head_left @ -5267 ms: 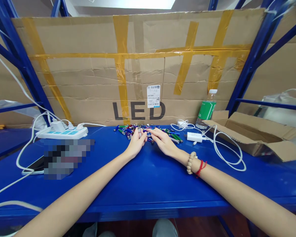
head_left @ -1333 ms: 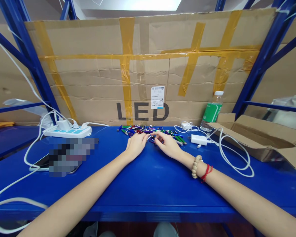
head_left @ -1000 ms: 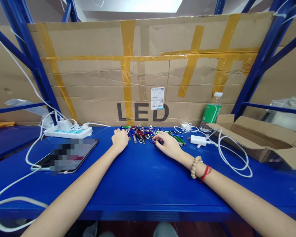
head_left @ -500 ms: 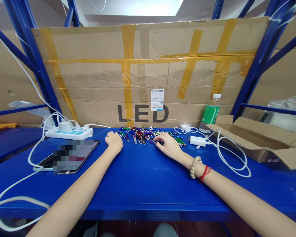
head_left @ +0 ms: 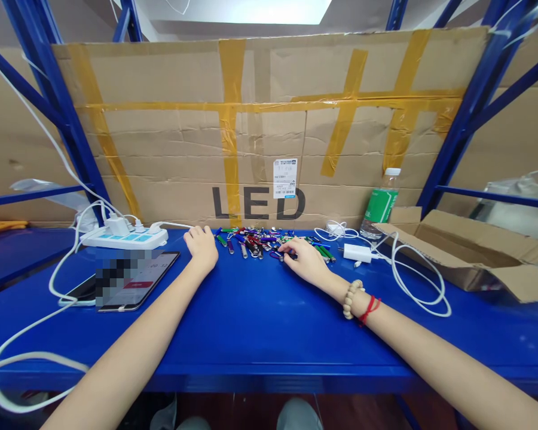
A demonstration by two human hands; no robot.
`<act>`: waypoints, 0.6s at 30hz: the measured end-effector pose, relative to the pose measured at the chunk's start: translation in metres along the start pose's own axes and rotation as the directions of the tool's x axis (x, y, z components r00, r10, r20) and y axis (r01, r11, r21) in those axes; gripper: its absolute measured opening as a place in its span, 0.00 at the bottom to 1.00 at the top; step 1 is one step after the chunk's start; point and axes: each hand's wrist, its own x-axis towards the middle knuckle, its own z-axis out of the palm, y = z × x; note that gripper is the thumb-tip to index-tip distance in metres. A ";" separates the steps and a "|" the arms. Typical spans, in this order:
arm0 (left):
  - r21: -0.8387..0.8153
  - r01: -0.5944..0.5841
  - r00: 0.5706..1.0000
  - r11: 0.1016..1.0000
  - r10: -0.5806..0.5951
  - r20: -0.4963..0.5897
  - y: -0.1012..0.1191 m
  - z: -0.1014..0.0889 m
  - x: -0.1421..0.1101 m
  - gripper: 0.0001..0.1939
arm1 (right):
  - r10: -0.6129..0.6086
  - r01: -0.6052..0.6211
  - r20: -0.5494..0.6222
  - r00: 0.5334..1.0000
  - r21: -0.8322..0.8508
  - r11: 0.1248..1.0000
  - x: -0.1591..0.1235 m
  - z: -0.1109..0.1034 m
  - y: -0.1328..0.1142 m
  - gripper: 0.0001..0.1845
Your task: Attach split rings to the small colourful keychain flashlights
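Observation:
A pile of small shiny metal tubes [head_left: 254,245] in purple, green, red, blue and silver lies at the back of the blue table. They look like mini keychain torches, but small details blur. My left hand [head_left: 201,249] rests palm down at the pile's left end, fingers loosely stretched forward, holding nothing I can see. At the front right of the heap is my right hand [head_left: 309,261], its fingers curled and thumb drawn in around something dark, mostly hidden. A purple loop [head_left: 275,255] shows just left of those fingertips.
On the left are a tablet [head_left: 146,283] and a white power strip [head_left: 130,238] with cables. To the right stand a white charger [head_left: 357,253], a green-labelled bottle [head_left: 380,206] and an open cardboard box [head_left: 466,254]. A taped cardboard sheet [head_left: 183,149] backs the blue table [head_left: 251,334].
My left hand has shifted slightly left, away from the pile, and its fingers have straightened from a loose curl. My right hand stays almost in place at the heap. The view tilts slightly.

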 end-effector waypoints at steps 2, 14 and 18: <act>-0.011 -0.002 1.000 1.000 0.002 0.007 -0.002 0.000 0.001 0.20 | 0.003 -0.003 0.000 1.000 0.003 1.000 0.000 0.000 -0.001 0.10; -0.205 -0.303 0.950 0.931 0.312 0.012 -0.001 0.014 0.006 0.22 | 0.007 -0.005 0.055 0.998 -0.036 0.999 -0.001 -0.001 -0.002 0.10; -0.136 -0.369 0.922 0.919 0.381 0.073 0.001 0.017 0.003 0.22 | -0.039 0.044 0.135 0.990 -0.036 0.998 -0.003 -0.002 -0.003 0.12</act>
